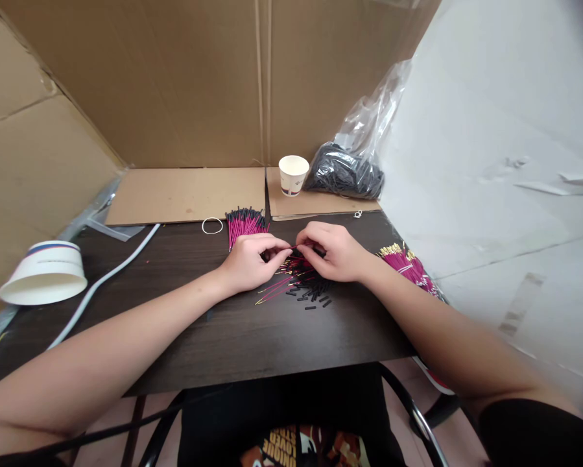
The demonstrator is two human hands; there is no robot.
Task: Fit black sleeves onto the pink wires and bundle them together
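Dark wood counter [233,337] bearing pink wire bundles [245,224], loose black sleeves [315,299], rubber band [212,226], overturned paper bowl [45,272], flat cardboard sheets [184,193].

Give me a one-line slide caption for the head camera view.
Both hands, left and right, pinch a pink wire above loose black sleeves on a dark table.

Place: makeshift assembly workstation, a small workshop corner.
Walls: cardboard sheets [184,78] standing beyond the hands.
Surface: dark wooden table [233,337] under the hands.
Stock: bundled pink wires [245,224] just beyond the left hand; bag of black parts [344,172] beyond the right.
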